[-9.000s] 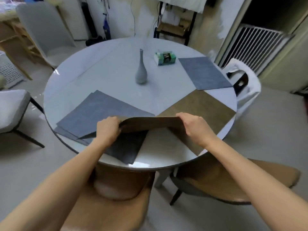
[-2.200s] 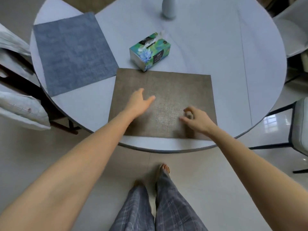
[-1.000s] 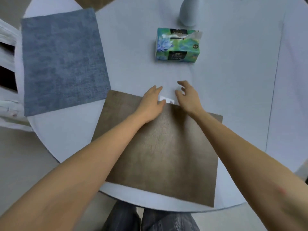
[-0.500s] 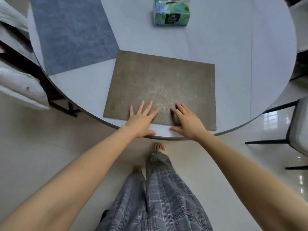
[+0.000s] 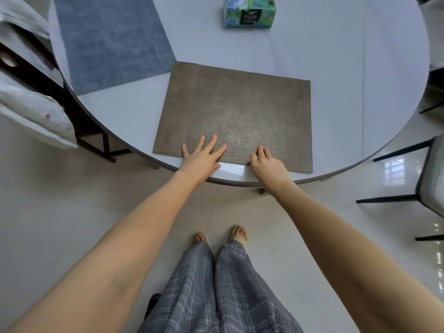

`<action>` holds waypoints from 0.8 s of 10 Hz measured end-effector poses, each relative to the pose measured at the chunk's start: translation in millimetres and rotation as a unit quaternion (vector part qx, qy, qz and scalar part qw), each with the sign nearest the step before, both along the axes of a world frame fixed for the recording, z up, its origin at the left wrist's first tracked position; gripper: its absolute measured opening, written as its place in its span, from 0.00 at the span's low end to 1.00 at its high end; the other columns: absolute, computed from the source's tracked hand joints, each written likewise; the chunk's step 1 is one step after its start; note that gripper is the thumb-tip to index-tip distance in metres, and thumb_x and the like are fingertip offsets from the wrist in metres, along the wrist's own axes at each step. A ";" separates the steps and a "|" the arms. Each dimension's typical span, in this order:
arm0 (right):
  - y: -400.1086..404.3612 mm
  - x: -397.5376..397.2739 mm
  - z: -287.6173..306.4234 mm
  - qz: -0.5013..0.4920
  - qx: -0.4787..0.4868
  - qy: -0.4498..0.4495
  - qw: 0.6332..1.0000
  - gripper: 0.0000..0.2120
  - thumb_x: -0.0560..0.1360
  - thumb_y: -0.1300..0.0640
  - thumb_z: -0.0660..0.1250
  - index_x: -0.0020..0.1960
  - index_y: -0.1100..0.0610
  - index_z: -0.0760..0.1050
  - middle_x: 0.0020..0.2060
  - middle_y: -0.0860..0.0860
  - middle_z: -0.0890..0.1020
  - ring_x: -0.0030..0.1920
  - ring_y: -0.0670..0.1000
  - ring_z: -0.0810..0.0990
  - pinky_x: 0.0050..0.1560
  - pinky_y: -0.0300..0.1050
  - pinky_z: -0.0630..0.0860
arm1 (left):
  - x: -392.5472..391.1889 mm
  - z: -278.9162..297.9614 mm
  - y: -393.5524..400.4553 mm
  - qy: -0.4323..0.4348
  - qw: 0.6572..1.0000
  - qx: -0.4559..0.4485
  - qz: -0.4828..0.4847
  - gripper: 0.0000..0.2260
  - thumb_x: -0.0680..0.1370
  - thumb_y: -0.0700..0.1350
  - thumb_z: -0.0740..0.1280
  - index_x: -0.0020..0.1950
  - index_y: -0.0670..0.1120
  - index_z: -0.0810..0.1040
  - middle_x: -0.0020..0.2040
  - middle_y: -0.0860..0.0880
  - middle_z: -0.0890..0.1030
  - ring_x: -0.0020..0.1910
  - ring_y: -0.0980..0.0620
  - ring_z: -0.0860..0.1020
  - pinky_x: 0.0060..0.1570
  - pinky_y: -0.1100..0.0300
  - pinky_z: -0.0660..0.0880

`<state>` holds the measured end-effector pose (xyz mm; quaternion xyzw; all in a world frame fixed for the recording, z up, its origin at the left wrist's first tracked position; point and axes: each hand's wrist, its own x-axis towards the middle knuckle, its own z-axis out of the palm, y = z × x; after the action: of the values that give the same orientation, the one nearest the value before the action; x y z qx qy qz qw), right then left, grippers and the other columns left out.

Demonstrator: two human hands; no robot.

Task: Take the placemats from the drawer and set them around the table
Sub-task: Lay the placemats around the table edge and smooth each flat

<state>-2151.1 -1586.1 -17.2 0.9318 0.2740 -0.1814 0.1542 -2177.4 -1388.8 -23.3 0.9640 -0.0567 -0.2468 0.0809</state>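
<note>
Placemats: a brown placemat [image 5: 236, 111] lies flat on the round pale desk [image 5: 336, 68], its near long edge just inside the desk rim on the side where the person stands. A blue-grey placemat [image 5: 113, 42] lies flat to the left of and beyond the brown placemat; its near right corner comes close to the brown placemat's far left corner, and whether the two touch cannot be told.

Left hand [image 5: 200, 159]: palm down at the near edge of the brown placemat, fingers [image 5: 212, 144] straight and spread wide, resting on the weave and gripping nothing; the heel of the hand sits on bare desk at the rim.

Right hand [image 5: 268, 165]: palm down, to the right of the left hand at the same near edge, fingers [image 5: 262, 151] close together and bent at the knuckles, tips pressing on the brown placemat; nothing is held. A strip of bare desk shows between the two hands.

Tissue box [image 5: 248, 12]: green and blue, standing on the desk well beyond the brown placemat's far edge.

Chairs: a white-draped chair [image 5: 31, 97] to the left of the brown placemat, beside the desk; a dark-framed chair [image 5: 430, 179] to the right.

Floor: pale tiles [image 5: 72, 212] on the near side of the desk, on which the person stands in checked trousers [image 5: 216, 296].
</note>
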 end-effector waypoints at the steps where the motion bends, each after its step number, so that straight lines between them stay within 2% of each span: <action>1: 0.2 0.0 -1.9 -0.020 0.038 0.008 0.999 0.19 0.46 0.77 0.76 0.34 0.69 0.74 0.44 0.71 0.80 0.44 0.67 0.82 0.21 0.48 0.75 | -2.5 -1.2 -1.9 -0.004 1.000 -0.003 0.010 0.25 0.84 0.51 0.53 0.79 0.57 0.46 0.80 0.50 0.42 0.78 0.43 0.41 0.68 0.28 0.46; 2: -1.2 2.7 -10.7 -0.039 0.055 -0.007 0.998 0.20 0.44 0.77 0.77 0.32 0.68 0.74 0.40 0.69 0.80 0.41 0.66 0.82 0.20 0.47 0.74 | -3.6 -3.1 -2.6 -0.010 1.000 -0.006 0.018 0.24 0.84 0.50 0.52 0.79 0.57 0.47 0.80 0.50 0.43 0.78 0.43 0.41 0.67 0.28 0.46; 3: 3.1 -1.2 1.6 -0.052 0.037 0.013 0.998 0.14 0.57 0.76 0.74 0.40 0.69 0.75 0.51 0.69 0.79 0.52 0.66 0.80 0.32 0.52 0.79 | -5.0 -3.8 -3.9 -0.013 0.999 -0.015 0.028 0.24 0.84 0.50 0.52 0.79 0.57 0.48 0.80 0.50 0.43 0.78 0.43 0.42 0.68 0.28 0.45; 4: -0.1 -3.3 2.0 -0.044 0.072 0.006 0.996 0.15 0.69 0.76 0.64 0.55 0.70 0.72 0.66 0.69 0.68 0.66 0.65 0.69 0.49 0.55 0.76 | -7.3 -4.4 -5.6 -0.015 0.999 -0.022 0.043 0.23 0.84 0.49 0.52 0.78 0.58 0.49 0.80 0.51 0.43 0.78 0.44 0.41 0.69 0.28 0.44; 5: -7.1 -6.4 4.9 -0.061 0.073 -0.019 0.995 0.20 0.65 0.76 0.68 0.55 0.68 0.72 0.65 0.67 0.71 0.64 0.64 0.72 0.46 0.54 0.77 | -5.9 -4.7 -6.1 -0.015 0.998 -0.032 0.055 0.23 0.84 0.46 0.52 0.78 0.59 0.50 0.80 0.52 0.43 0.78 0.45 0.41 0.69 0.29 0.43; 6: -15.4 -6.5 5.9 -0.106 0.053 -0.034 0.992 0.18 0.67 0.75 0.65 0.55 0.65 0.71 0.61 0.65 0.73 0.59 0.63 0.74 0.43 0.51 0.75 | -3.1 -4.0 -6.4 -0.012 0.997 -0.041 0.063 0.23 0.84 0.44 0.52 0.78 0.59 0.52 0.80 0.52 0.44 0.78 0.44 0.41 0.69 0.28 0.43; 7: -20.2 -6.4 5.7 -0.118 0.025 -0.033 0.992 0.17 0.69 0.75 0.63 0.57 0.65 0.70 0.64 0.66 0.70 0.63 0.63 0.72 0.49 0.51 0.76 | -2.9 -4.2 -6.9 -0.013 0.997 -0.042 0.066 0.24 0.84 0.44 0.53 0.78 0.59 0.52 0.80 0.52 0.45 0.78 0.44 0.41 0.69 0.28 0.43; 8: -17.8 -7.4 5.1 -0.118 0.014 -0.036 0.992 0.15 0.70 0.75 0.62 0.56 0.66 0.72 0.62 0.66 0.72 0.61 0.63 0.74 0.50 0.51 0.76 | -2.8 -4.6 -6.4 -0.014 0.997 -0.040 0.065 0.23 0.84 0.44 0.53 0.78 0.59 0.52 0.80 0.52 0.45 0.78 0.44 0.41 0.69 0.28 0.43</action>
<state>-2158.6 -1603.9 -12.1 0.9657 0.1584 -0.1607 0.1287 -2180.2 -1395.2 -28.0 0.9650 -0.0049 -0.2251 0.1341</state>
